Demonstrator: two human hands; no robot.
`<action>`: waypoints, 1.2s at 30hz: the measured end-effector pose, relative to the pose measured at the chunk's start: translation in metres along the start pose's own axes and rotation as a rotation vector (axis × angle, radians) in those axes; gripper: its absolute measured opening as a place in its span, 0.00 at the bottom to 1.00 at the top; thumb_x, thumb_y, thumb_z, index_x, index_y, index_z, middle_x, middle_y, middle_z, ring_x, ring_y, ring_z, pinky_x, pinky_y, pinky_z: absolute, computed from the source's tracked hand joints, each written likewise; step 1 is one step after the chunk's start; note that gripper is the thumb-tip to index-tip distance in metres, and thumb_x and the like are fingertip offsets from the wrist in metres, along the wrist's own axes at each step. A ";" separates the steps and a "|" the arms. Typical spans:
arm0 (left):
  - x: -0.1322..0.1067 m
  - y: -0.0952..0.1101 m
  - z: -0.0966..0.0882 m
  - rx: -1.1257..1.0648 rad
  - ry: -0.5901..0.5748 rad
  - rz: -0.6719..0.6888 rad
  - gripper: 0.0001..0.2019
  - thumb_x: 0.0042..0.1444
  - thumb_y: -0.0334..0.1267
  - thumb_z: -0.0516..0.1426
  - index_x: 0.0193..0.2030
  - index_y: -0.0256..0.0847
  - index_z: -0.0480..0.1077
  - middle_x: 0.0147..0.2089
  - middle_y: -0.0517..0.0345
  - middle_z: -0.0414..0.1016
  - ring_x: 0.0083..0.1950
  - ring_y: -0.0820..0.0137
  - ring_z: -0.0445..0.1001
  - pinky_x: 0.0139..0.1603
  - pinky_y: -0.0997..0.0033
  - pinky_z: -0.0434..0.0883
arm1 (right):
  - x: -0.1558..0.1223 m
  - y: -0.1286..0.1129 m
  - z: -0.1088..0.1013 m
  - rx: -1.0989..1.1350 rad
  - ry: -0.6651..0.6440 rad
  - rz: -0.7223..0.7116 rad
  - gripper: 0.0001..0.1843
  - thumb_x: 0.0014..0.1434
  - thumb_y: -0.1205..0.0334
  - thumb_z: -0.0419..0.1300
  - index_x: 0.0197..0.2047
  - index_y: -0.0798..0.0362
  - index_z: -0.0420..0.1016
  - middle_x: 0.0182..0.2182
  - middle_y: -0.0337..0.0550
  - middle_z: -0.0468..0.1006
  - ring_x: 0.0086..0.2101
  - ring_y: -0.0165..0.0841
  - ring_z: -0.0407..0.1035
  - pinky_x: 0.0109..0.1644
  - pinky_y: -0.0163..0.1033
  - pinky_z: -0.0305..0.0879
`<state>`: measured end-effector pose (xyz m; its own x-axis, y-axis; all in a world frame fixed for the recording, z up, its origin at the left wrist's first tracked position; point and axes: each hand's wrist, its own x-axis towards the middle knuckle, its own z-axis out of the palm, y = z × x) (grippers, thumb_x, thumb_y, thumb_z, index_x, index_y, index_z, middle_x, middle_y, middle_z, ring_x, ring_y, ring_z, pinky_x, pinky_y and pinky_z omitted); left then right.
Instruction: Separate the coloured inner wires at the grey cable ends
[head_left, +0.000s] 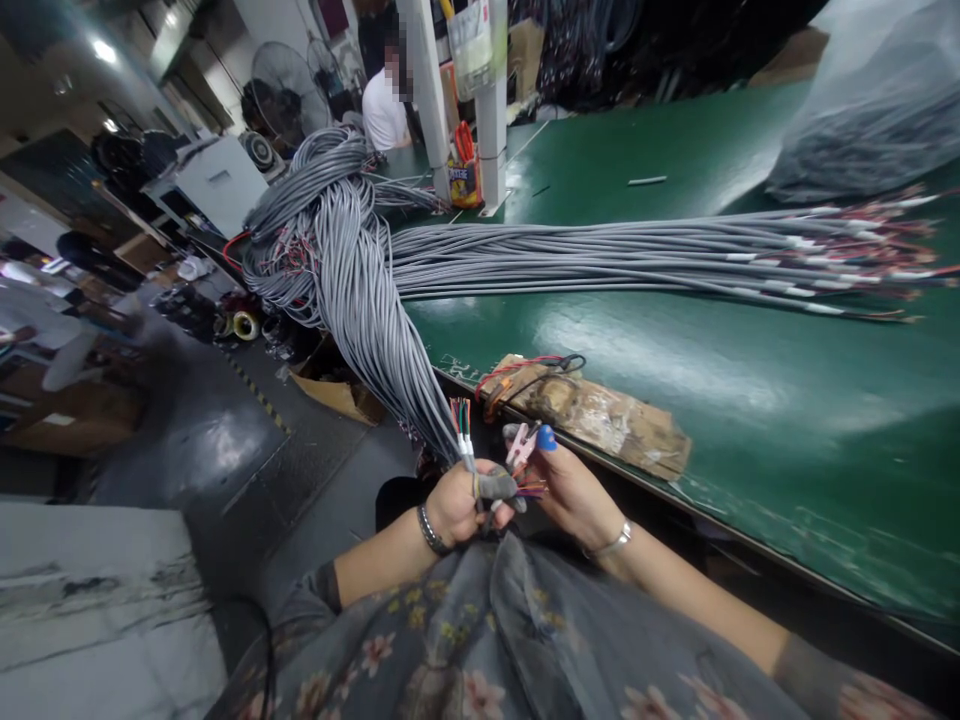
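My left hand, with grey covers on its fingertips, is closed on a grey cable whose stripped end shows thin coloured wires. Beside it stand other cable ends with white bands and green, red and black wires. My right hand has a blue cover on the thumb. It pinches a small pale pink clip-like piece close to the coloured wires; its exact kind is unclear. A thick bundle of grey cables hangs from the bench corner down to my left hand.
More grey cables lie straight along the green bench, stripped ends at right. A worn wooden block with red and black leads sits at the near edge. White posts, a plastic-covered pile and a seated person are behind.
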<state>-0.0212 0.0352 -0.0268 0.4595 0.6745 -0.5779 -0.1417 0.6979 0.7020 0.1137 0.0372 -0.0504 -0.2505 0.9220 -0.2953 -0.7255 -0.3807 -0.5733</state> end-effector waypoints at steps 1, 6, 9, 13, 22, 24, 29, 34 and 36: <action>0.000 0.000 0.000 0.005 0.001 -0.003 0.15 0.30 0.44 0.64 0.18 0.36 0.67 0.10 0.57 0.65 0.09 0.78 0.57 0.11 0.77 0.40 | 0.000 0.000 0.000 0.001 -0.006 0.000 0.23 0.42 0.40 0.68 0.28 0.52 0.78 0.22 0.38 0.76 0.23 0.30 0.66 0.32 0.36 0.66; -0.004 -0.002 -0.003 0.021 0.020 0.018 0.16 0.33 0.46 0.65 0.19 0.36 0.67 0.11 0.57 0.65 0.10 0.78 0.57 0.13 0.77 0.40 | -0.003 0.000 -0.002 0.020 -0.036 0.053 0.25 0.45 0.38 0.65 0.32 0.52 0.79 0.24 0.40 0.77 0.25 0.32 0.69 0.31 0.37 0.67; -0.010 -0.004 -0.003 0.032 0.025 0.038 0.18 0.32 0.49 0.65 0.18 0.36 0.66 0.10 0.57 0.65 0.10 0.78 0.57 0.12 0.77 0.40 | -0.004 -0.002 -0.004 0.034 -0.077 0.094 0.25 0.45 0.36 0.64 0.30 0.52 0.78 0.24 0.40 0.77 0.24 0.30 0.68 0.30 0.36 0.67; -0.021 -0.007 0.000 0.057 0.042 0.109 0.21 0.31 0.51 0.67 0.17 0.35 0.66 0.11 0.57 0.66 0.09 0.80 0.54 0.12 0.77 0.41 | -0.008 -0.006 -0.002 0.017 -0.084 0.073 0.21 0.49 0.40 0.64 0.32 0.51 0.78 0.26 0.40 0.77 0.24 0.28 0.67 0.29 0.34 0.66; -0.022 -0.006 0.016 0.015 0.168 0.238 0.22 0.33 0.53 0.66 0.16 0.36 0.65 0.11 0.58 0.66 0.11 0.81 0.54 0.14 0.77 0.43 | -0.014 -0.010 0.009 -0.066 0.017 -0.013 0.19 0.41 0.45 0.71 0.28 0.52 0.78 0.22 0.37 0.74 0.23 0.29 0.65 0.27 0.34 0.63; -0.019 -0.007 0.017 0.010 0.177 0.249 0.21 0.34 0.52 0.66 0.17 0.36 0.65 0.12 0.58 0.66 0.11 0.81 0.55 0.14 0.77 0.43 | -0.013 -0.011 0.009 -0.062 0.016 -0.017 0.20 0.41 0.45 0.71 0.28 0.52 0.77 0.23 0.39 0.75 0.24 0.30 0.65 0.27 0.35 0.63; -0.017 -0.009 0.018 0.033 0.214 0.251 0.21 0.35 0.53 0.65 0.17 0.37 0.65 0.12 0.59 0.66 0.12 0.79 0.57 0.14 0.76 0.43 | -0.011 -0.012 0.011 -0.051 0.024 -0.007 0.17 0.40 0.48 0.72 0.27 0.52 0.77 0.22 0.37 0.75 0.23 0.30 0.64 0.27 0.35 0.63; -0.017 -0.009 0.017 0.056 0.234 0.235 0.22 0.34 0.55 0.65 0.17 0.38 0.63 0.11 0.59 0.64 0.13 0.78 0.59 0.14 0.76 0.45 | -0.012 -0.011 0.009 -0.048 0.035 -0.020 0.15 0.43 0.49 0.71 0.28 0.52 0.79 0.25 0.40 0.78 0.26 0.32 0.68 0.31 0.37 0.65; -0.017 -0.008 0.017 0.056 0.230 0.223 0.22 0.33 0.55 0.65 0.16 0.38 0.63 0.12 0.59 0.65 0.13 0.78 0.60 0.14 0.76 0.45 | -0.011 -0.009 0.007 -0.058 0.045 -0.026 0.14 0.45 0.50 0.70 0.31 0.51 0.79 0.27 0.42 0.79 0.28 0.34 0.69 0.32 0.38 0.65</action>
<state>-0.0127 0.0139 -0.0161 0.2115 0.8504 -0.4818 -0.1656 0.5170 0.8398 0.1185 0.0314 -0.0365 -0.2025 0.9279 -0.3132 -0.6927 -0.3617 -0.6239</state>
